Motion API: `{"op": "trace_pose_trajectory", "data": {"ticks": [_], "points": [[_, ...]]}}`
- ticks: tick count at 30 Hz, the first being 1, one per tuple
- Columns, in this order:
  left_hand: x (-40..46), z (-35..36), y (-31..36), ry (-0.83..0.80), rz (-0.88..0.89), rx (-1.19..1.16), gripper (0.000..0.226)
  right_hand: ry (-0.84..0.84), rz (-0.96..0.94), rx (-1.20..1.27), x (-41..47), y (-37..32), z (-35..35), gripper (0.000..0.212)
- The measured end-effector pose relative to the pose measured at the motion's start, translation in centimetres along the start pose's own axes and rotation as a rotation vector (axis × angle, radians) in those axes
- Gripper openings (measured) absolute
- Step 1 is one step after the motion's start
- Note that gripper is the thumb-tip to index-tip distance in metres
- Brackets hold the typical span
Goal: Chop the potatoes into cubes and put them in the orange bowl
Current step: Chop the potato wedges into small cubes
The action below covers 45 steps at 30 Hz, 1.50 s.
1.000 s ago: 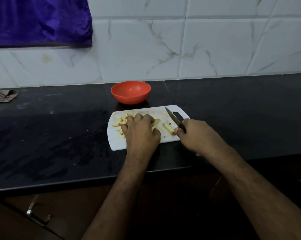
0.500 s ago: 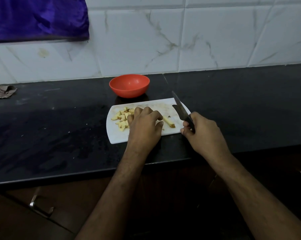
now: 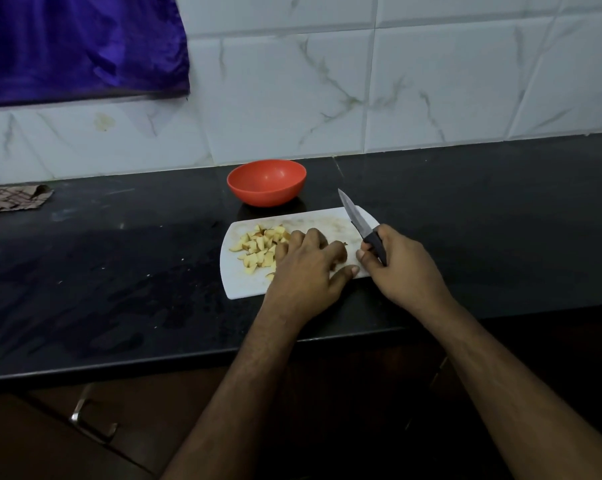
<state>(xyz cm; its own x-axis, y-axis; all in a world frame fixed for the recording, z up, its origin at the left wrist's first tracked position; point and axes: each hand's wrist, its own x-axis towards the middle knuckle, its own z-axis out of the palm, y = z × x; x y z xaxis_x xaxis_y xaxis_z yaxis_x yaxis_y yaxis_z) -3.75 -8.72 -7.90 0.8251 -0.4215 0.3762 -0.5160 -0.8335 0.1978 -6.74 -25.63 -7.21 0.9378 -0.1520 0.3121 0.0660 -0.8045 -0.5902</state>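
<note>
Roughly centred on the black worktop (image 3: 84,271), the white cutting board (image 3: 247,285) sits near the front edge, its near side just back from the drop-off; bare worktop runs wide to left and right of it. Orange bowl (image 3: 267,182) stands just behind the board, apart from it, near the tiled wall (image 3: 396,98). Knife (image 3: 360,223): long axis runs from the grip up and away-left, tip raised off the board and aimed toward the wall, blade over the board's right end. Right hand (image 3: 400,268) has a closed grip round the black handle. Left hand (image 3: 306,268) rests on the board with fingers curled over something; can't tell what's under it. Potato cubes (image 3: 258,249): pale yellow, some with reddish skin edges, loose pile on the board's left half, touching the left hand's fingers. Checked cloth (image 3: 12,199) lies at far left by the wall.
</note>
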Motion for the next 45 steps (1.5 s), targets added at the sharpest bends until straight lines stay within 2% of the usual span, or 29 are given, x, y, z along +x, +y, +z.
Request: {"op": "trace_pose_trajectory", "data": {"ticks": [4,9,13,17,23,29,33,35,39,45], "points": [[0.0,-0.4,0.1,0.020,-0.061,-0.061,0.015,0.025,-0.043,0.012,-0.5,-0.1,-0.1,0.022],[0.0,-0.8,0.0,0.091,-0.203,-0.173,0.032,0.081,-0.089,-0.028,-1.4,-0.2,-0.3,0.015],[0.1,-0.5,-0.3,0.054,-0.203,-0.128,0.025,0.133,-0.089,-0.102,-2.7,0.0,0.0,0.029],[0.4,-0.6,-0.3,0.035,-0.181,-0.094,0.024,-0.018,0.057,0.043,-2.3,0.4,-1.3,0.019],[0.8,-0.5,-0.2,0.019,-0.144,-0.058,0.024,-0.090,0.056,-0.289,-3.1,-0.7,-0.8,0.040],[0.8,-0.4,-0.3,0.036,-0.152,-0.042,0.026,-0.215,0.054,-0.370,-2.7,-1.6,-0.8,0.037],[0.8,-0.5,-0.3,0.036,-0.173,-0.059,0.024,-0.204,0.075,-0.144,-1.2,-1.9,-0.9,0.039],[0.8,-0.5,-0.3,0.028,-0.169,-0.064,0.024,-0.229,0.119,-0.120,-0.4,-1.8,-1.0,0.039],[0.8,-0.6,-0.2,0.019,-0.154,-0.049,0.026,-0.316,0.158,-0.199,-0.5,-2.2,-1.5,0.038],[0.7,-0.4,-0.1,0.037,-0.137,-0.020,0.024,-0.225,0.085,-0.362,-2.8,-3.0,-0.9,0.035]]}}
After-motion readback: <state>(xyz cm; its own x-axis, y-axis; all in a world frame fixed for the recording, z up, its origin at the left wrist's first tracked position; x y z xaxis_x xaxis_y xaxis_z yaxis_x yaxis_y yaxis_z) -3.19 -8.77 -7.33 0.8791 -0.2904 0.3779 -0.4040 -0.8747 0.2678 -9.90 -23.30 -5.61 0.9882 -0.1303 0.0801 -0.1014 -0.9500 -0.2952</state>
